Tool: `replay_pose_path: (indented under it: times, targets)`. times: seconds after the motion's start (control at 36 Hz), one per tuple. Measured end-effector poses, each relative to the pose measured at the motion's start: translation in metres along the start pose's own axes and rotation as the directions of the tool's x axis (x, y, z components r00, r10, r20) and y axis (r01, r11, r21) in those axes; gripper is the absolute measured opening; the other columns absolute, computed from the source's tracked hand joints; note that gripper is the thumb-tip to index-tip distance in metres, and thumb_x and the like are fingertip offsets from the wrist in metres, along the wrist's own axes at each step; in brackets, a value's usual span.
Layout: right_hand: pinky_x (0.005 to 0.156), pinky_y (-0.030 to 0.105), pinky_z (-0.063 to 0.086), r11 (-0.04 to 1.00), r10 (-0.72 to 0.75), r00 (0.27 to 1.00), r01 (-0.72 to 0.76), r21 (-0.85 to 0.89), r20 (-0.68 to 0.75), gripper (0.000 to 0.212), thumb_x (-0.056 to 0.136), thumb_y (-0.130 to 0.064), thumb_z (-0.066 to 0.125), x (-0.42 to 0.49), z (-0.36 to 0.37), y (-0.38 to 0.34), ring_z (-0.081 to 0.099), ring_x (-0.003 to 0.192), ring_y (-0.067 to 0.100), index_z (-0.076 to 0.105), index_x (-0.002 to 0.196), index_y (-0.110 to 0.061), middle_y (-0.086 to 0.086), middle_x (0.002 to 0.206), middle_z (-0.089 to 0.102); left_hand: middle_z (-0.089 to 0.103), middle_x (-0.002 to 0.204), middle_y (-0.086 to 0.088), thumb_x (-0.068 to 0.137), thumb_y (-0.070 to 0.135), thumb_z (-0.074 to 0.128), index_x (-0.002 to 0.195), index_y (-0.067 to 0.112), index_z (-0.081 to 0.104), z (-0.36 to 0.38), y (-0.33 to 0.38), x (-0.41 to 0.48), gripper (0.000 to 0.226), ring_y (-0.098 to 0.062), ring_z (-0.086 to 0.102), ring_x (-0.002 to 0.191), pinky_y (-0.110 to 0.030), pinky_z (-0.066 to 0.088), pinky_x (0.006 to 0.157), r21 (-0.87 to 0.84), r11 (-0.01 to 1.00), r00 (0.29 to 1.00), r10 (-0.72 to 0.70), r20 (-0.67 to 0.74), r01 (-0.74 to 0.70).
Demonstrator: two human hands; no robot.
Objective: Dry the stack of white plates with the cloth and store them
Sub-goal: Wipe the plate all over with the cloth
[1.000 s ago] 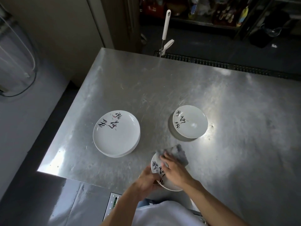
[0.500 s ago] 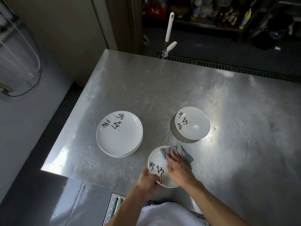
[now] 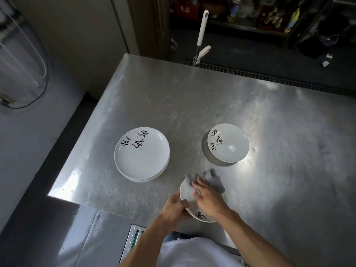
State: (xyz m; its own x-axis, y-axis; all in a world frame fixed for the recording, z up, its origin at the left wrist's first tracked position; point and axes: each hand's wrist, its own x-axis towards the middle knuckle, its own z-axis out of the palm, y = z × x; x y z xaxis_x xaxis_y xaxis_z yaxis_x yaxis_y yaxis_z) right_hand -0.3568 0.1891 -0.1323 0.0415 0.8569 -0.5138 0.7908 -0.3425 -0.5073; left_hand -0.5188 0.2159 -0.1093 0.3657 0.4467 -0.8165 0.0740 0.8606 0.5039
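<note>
A stack of white plates point(image 3: 141, 154) with black brush lettering sits on the left of the steel table point(image 3: 192, 105). A single white plate point(image 3: 228, 145) lies apart to the right. Near the table's front edge my left hand point(image 3: 176, 208) grips the left rim of a third white plate point(image 3: 187, 194), held tilted. My right hand point(image 3: 209, 198) presses a grey cloth point(image 3: 213, 179) onto that plate's face, fingers bent over the cloth. The hands and cloth hide most of the held plate; its lettering shows at the near rim.
A white-handled tool point(image 3: 201, 33) stands at the table's far edge by a dark floor grate point(image 3: 269, 78). The table's left edge drops to a grey floor point(image 3: 38, 132). Dark shelves with bottles stand at the back point(image 3: 250, 14).
The held plate has turned in my left hand, its lettering moving from the left rim to the near rim. My right hand has slid the cloth across the plate's face.
</note>
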Motion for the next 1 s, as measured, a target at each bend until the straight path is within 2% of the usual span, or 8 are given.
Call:
replay_pose_path:
  times: [0.11,0.22,0.36,0.53,0.72,0.81,0.89,1.0]
  targets:
    - [0.121,0.018,0.011,0.968,-0.227,0.967,0.211,0.134,0.113,0.042,0.107,-0.034,0.040,-0.007,0.004,-0.004,0.018,0.149,-0.003,0.050,0.147,-0.027,-0.017,0.159,0.032,0.073,0.110,-0.024,0.095,-0.004,0.056,0.123,0.004,0.064,-0.002,0.002,-0.002,0.031,-0.033,0.073,0.093,-0.047,0.062,0.081,0.019,1.000,1.000,0.019,0.024,-0.019]
    - [0.121,0.022,0.011,0.999,-0.044,0.999,0.043,0.031,0.023,0.043,0.107,-0.034,0.039,-0.001,-0.003,0.003,0.017,0.152,0.006,0.047,0.149,-0.027,-0.012,0.163,0.026,0.072,0.111,-0.027,0.084,-0.007,0.055,0.121,0.004,0.067,-0.005,0.001,-0.001,0.041,-0.038,0.073,0.096,-0.049,0.062,0.084,0.042,0.999,0.999,-0.001,0.047,-0.001]
    - [0.116,0.010,0.003,0.971,-0.194,0.972,0.172,0.167,0.130,0.043,0.107,-0.036,0.040,-0.007,0.004,-0.001,0.007,0.144,-0.015,0.047,0.149,-0.031,-0.016,0.163,0.024,0.069,0.116,-0.029,0.096,-0.005,0.055,0.125,0.002,0.064,-0.006,-0.002,-0.003,0.031,-0.038,0.072,0.101,-0.054,0.060,0.090,0.067,0.998,1.000,0.002,0.021,-0.003]
    - [0.124,0.039,0.010,0.969,0.103,0.993,-0.114,-0.218,-0.064,0.049,0.106,-0.037,0.032,-0.006,-0.002,0.005,0.015,0.153,0.020,0.032,0.154,-0.025,0.001,0.166,0.020,0.064,0.118,-0.030,0.088,-0.016,0.048,0.127,0.009,0.054,0.003,-0.004,-0.003,0.046,-0.047,0.068,0.100,-0.054,0.063,0.075,-0.127,0.992,0.987,-0.035,-0.155,0.015]
    - [0.113,0.034,0.034,0.885,0.214,0.977,-0.199,0.422,0.012,0.041,0.108,-0.036,0.038,-0.021,-0.004,-0.013,0.040,0.139,0.019,0.049,0.147,-0.031,-0.002,0.157,0.037,0.061,0.089,-0.016,0.061,0.024,0.062,0.104,0.002,0.052,0.010,0.005,-0.002,0.050,-0.026,0.064,0.078,-0.036,0.056,0.060,-0.113,0.993,0.984,-0.034,-0.173,0.015]
    - [0.108,0.017,0.035,0.777,0.134,0.991,-0.108,0.621,0.005,0.033,0.106,-0.036,0.046,-0.025,-0.004,-0.013,0.048,0.132,0.006,0.059,0.137,-0.037,-0.011,0.143,0.053,0.073,0.092,-0.017,0.060,0.040,0.065,0.119,0.001,0.058,0.002,0.005,0.004,0.071,-0.027,0.073,0.080,-0.036,0.059,0.066,-0.072,0.997,0.991,-0.029,-0.130,0.020]
    - [0.111,0.016,0.032,0.838,0.025,0.997,-0.058,0.542,0.068,0.033,0.105,-0.040,0.048,-0.026,0.000,-0.011,0.047,0.134,0.001,0.059,0.135,-0.040,-0.012,0.147,0.052,0.076,0.112,-0.013,0.069,0.049,0.060,0.126,0.024,0.064,0.000,0.010,0.000,0.063,-0.028,0.075,0.098,-0.036,0.061,0.075,0.039,0.999,0.999,-0.031,0.013,0.030]
    - [0.123,0.033,0.019,0.988,-0.012,1.000,0.010,0.153,0.016,0.039,0.106,-0.032,0.043,-0.009,0.003,0.006,0.032,0.147,0.012,0.055,0.143,-0.028,-0.006,0.157,0.041,0.072,0.117,-0.020,0.074,0.014,0.056,0.128,0.022,0.063,-0.001,0.002,0.001,0.055,-0.034,0.072,0.102,-0.053,0.059,0.093,0.107,0.994,0.995,-0.025,0.097,0.015]
